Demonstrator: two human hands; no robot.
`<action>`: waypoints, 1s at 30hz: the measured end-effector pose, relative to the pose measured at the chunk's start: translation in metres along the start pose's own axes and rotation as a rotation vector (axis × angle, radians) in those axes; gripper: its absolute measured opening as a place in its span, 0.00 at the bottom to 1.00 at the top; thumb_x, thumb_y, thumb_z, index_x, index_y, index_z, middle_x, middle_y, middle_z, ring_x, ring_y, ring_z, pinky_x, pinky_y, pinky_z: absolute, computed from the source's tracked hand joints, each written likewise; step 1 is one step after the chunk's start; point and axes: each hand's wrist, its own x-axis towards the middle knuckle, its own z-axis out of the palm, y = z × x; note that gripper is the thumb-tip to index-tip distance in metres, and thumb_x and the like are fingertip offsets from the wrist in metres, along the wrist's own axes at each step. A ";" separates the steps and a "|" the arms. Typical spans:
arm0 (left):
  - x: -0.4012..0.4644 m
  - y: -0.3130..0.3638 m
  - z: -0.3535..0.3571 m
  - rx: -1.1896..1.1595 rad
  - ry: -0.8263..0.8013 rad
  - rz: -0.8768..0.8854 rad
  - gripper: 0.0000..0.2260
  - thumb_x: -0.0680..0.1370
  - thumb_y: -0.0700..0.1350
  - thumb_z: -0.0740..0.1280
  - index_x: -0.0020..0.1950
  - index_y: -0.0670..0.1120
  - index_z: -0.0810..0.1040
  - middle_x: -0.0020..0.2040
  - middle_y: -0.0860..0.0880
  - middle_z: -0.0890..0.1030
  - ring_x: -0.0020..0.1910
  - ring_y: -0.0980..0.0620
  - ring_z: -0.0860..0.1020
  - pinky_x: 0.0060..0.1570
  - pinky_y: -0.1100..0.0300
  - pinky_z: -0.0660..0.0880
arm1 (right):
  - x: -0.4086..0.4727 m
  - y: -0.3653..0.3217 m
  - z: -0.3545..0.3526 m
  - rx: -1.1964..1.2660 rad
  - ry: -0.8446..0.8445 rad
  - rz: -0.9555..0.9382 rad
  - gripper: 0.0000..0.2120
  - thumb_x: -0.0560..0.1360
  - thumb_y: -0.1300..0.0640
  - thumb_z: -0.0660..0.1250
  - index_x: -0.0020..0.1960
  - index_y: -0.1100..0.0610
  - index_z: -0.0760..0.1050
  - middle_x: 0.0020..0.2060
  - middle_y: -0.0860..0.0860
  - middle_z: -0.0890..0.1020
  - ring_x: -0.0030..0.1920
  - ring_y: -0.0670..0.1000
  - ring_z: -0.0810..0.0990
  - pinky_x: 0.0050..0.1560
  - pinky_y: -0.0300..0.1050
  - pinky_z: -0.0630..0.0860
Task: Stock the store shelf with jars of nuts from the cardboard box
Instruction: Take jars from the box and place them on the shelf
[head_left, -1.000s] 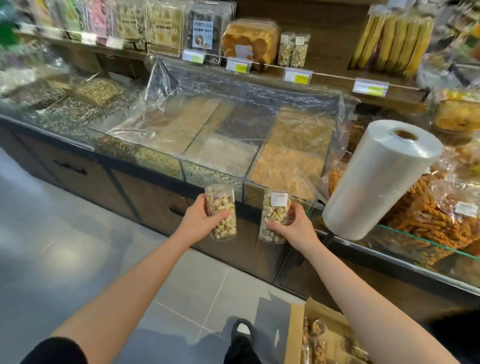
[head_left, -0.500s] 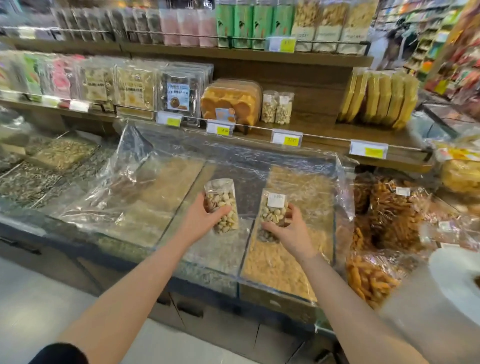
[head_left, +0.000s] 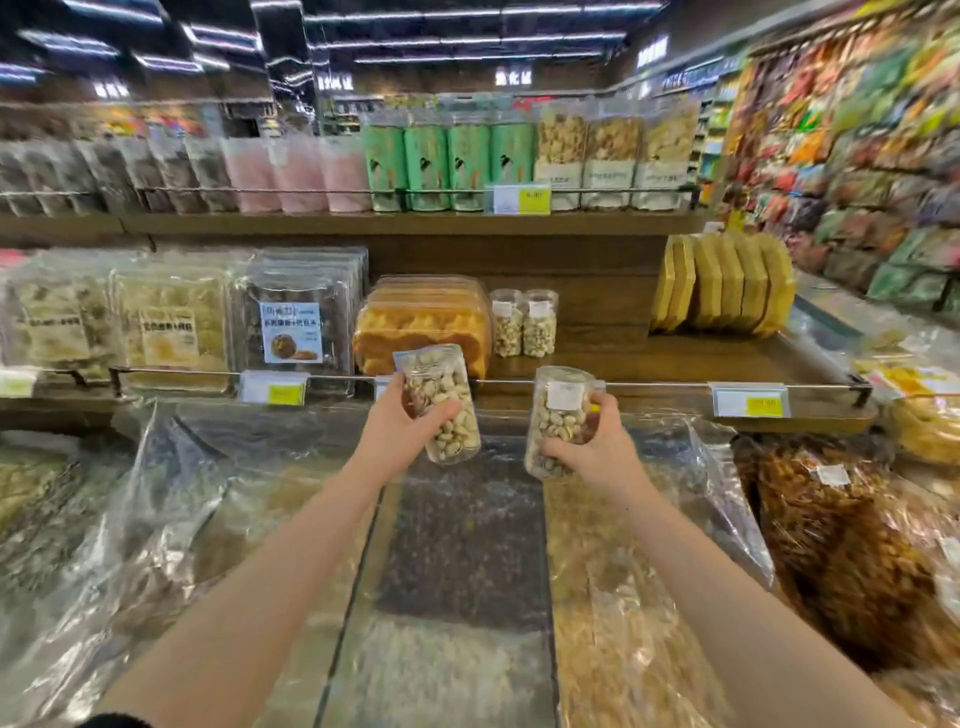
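— Jars of nuts: where are they?
— One clear jar (head_left: 441, 402) is gripped in the left hand (head_left: 392, 431), tilted; another jar (head_left: 558, 421) is clasped upright in the right hand (head_left: 597, 449), both above the plastic-covered bins (head_left: 462, 545).
— And the shelf (head_left: 675, 358)?
— Beyond its rail (head_left: 649, 385), two jars (head_left: 523, 322) stand beside orange packs (head_left: 423, 322).

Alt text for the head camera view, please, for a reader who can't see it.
A person's left hand and right hand each hold a clear jar of nuts, left jar and right jar, raised over plastic-covered bulk bins towards a wooden shelf where two similar jars already stand.
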 end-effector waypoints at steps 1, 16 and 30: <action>0.014 0.006 -0.003 -0.003 0.006 0.017 0.33 0.70 0.55 0.74 0.70 0.50 0.65 0.60 0.52 0.78 0.57 0.53 0.77 0.58 0.57 0.73 | 0.015 -0.008 0.000 -0.006 0.001 -0.018 0.38 0.66 0.56 0.76 0.69 0.53 0.58 0.54 0.49 0.73 0.52 0.49 0.75 0.46 0.37 0.70; 0.163 0.061 -0.003 -0.089 0.074 0.240 0.22 0.72 0.50 0.73 0.61 0.53 0.68 0.52 0.56 0.79 0.51 0.60 0.79 0.45 0.66 0.77 | 0.203 -0.026 0.033 -0.074 0.001 -0.105 0.37 0.65 0.57 0.77 0.67 0.51 0.61 0.57 0.51 0.79 0.54 0.49 0.79 0.51 0.42 0.77; 0.182 0.056 0.016 -0.114 0.040 0.241 0.21 0.71 0.48 0.73 0.58 0.57 0.68 0.51 0.59 0.78 0.51 0.62 0.78 0.43 0.68 0.76 | 0.234 0.000 0.043 -0.182 -0.130 -0.016 0.35 0.65 0.56 0.77 0.67 0.53 0.63 0.56 0.47 0.78 0.58 0.50 0.77 0.58 0.46 0.75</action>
